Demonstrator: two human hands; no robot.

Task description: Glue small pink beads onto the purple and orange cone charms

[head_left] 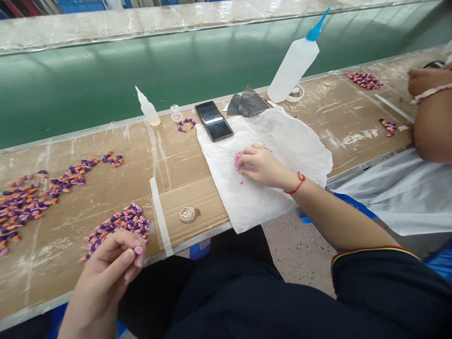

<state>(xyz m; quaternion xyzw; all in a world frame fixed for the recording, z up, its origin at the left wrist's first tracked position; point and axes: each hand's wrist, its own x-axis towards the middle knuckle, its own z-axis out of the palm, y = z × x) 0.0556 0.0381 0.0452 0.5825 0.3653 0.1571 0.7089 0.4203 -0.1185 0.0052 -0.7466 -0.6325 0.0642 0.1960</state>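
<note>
My left hand is closed at the front edge of the table, pinching a small round pink piece between thumb and fingertips. Just behind it lies a heap of small pink, purple and orange pieces. My right hand rests on a white sheet, fingers curled down into a little pile of tiny pink bits. Its fingertips are bent together; what they pinch, if anything, is too small to tell. Between my hands sits a small clear round dish on a cardboard patch.
More purple and orange pieces spread at the left. Along the back stand a small squeeze bottle, a phone, dark sheets, a big bottle with blue nozzle and a tape roll. A co-worker's arm is at right.
</note>
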